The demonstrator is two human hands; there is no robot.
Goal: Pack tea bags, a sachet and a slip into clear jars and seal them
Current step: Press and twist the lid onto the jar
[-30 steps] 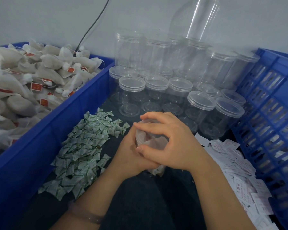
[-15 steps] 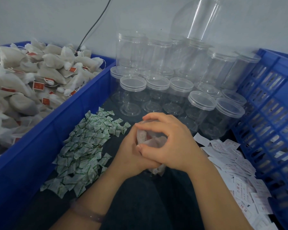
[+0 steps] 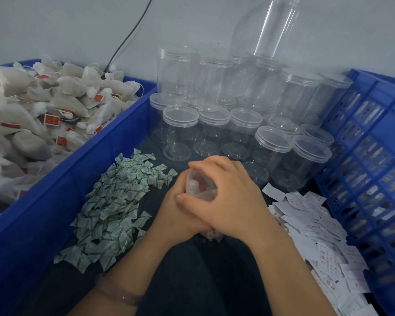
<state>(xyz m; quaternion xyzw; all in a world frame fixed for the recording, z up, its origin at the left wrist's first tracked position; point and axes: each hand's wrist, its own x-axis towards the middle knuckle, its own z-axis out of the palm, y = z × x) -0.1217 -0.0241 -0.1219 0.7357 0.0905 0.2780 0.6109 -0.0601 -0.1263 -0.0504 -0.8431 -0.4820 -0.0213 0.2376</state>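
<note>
A clear jar (image 3: 197, 187) stuffed with white tea bags stands on the dark table in front of me, mostly hidden by both hands. My left hand (image 3: 180, 217) grips its side from the left. My right hand (image 3: 228, 197) curls over its top, fingers and thumb wrapped round the rim; whether a lid is under the palm I cannot tell. Green-printed sachets (image 3: 114, 208) lie in a heap to the left. White paper slips (image 3: 315, 236) are piled to the right. Loose tea bags (image 3: 37, 119) with red tags fill the blue bin at the left.
Several lidded empty clear jars (image 3: 214, 124) stand stacked in rows behind my hands, against the grey wall. A blue bin wall (image 3: 62, 179) borders the left side. A blue perforated crate (image 3: 369, 169) borders the right. A black cable (image 3: 128, 37) runs down the wall.
Both hands stay on the jar. The right hand's fingers have shifted slightly round the top, thumb now lower on the near side.
</note>
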